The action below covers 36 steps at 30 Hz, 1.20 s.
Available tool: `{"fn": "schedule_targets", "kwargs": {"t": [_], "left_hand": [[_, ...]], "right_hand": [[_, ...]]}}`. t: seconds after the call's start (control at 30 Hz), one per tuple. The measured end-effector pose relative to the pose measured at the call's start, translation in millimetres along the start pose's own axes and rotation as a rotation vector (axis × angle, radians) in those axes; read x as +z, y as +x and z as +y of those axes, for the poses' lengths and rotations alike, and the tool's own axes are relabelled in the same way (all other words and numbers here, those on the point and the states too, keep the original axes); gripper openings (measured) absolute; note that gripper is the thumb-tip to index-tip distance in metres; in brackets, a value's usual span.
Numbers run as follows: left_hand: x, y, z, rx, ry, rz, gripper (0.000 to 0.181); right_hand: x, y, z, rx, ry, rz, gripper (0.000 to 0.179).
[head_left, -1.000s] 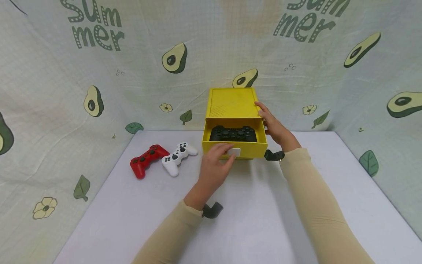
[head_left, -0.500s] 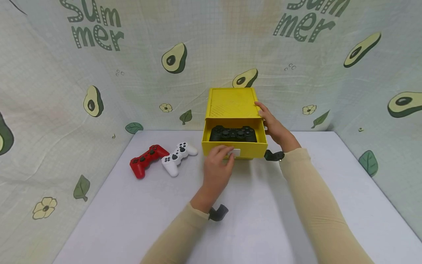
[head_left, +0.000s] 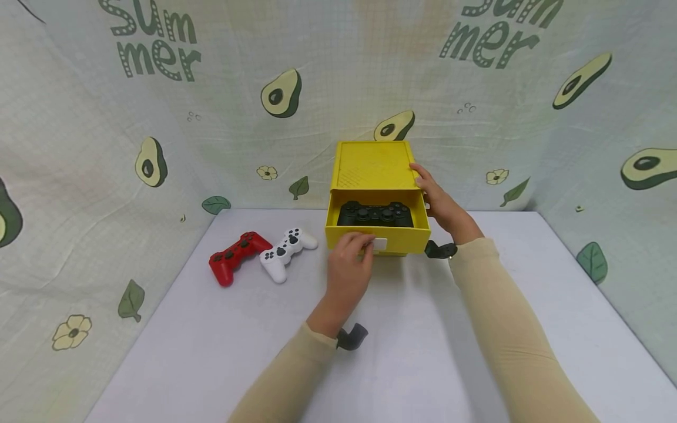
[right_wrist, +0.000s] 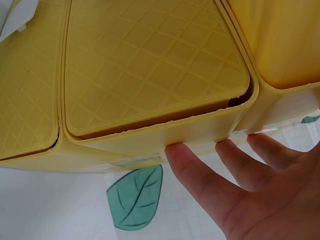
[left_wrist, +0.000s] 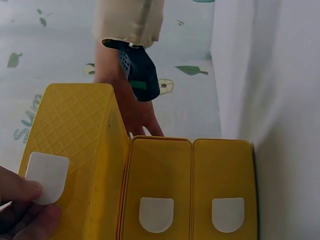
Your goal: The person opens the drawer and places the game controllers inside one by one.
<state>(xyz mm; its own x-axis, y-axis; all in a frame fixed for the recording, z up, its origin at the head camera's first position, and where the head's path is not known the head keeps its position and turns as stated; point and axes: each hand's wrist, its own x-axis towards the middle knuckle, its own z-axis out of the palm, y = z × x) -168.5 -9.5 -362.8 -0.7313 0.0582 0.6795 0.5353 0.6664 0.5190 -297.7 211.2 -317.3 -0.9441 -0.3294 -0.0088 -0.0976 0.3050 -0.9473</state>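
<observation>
A yellow drawer cabinet [head_left: 374,165] stands at the back of the table, its top drawer [head_left: 404,239] pulled out. Inside that drawer lies a black game controller [head_left: 375,214]. My left hand [head_left: 348,273] pinches the drawer's white pull tab [left_wrist: 49,175] between thumb and fingers. On the cabinet's right side, my right hand [head_left: 446,212] rests with extended fingers; the right wrist view shows its fingertips [right_wrist: 176,151] against the yellow side wall. Two lower drawers, including the middle one [left_wrist: 160,175], sit pushed in with white tabs of their own.
To the left on the white table [head_left: 412,352], a red game controller [head_left: 236,254] and a white game controller [head_left: 285,252] lie side by side, touching. A fabric backdrop [head_left: 227,147] with avocado prints hangs close behind the cabinet.
My left hand has shifted slightly right and its thumb has drawn in at the pull tab. The drawer, the controllers and my right hand look unmoved.
</observation>
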Motion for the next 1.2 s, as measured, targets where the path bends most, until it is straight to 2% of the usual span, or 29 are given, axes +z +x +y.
{"fn": "schedule_targets", "kwargs": {"t": [0.33, 0.63, 0.77, 1.03, 1.2], "left_hand": [[2.5, 9.6, 0.9, -0.008, -0.026, -0.008, 0.015], [6.3, 14.1, 1.1, -0.038, -0.034, -0.012, 0.015], [9.6, 17.0, -0.4, -0.040, -0.024, -0.008, 0.016], [14.9, 23.3, -4.2, -0.026, -0.029, 0.009, 0.015], [18.8, 26.6, -8.2, -0.033, -0.029, 0.011, 0.016]], "right_hand": [[-10.1, 17.3, 21.4, 0.018, -0.006, 0.023, 0.057], [-14.9, 16.6, 12.2, 0.065, -0.050, 0.001, 0.057], [-17.1, 18.3, 8.6, 0.059, -0.068, -0.014, 0.056], [-14.1, 19.4, 9.3, 0.068, -0.005, -0.030, 0.053], [-10.9, 20.8, 11.5, 0.064, 0.034, -0.025, 0.058]]}}
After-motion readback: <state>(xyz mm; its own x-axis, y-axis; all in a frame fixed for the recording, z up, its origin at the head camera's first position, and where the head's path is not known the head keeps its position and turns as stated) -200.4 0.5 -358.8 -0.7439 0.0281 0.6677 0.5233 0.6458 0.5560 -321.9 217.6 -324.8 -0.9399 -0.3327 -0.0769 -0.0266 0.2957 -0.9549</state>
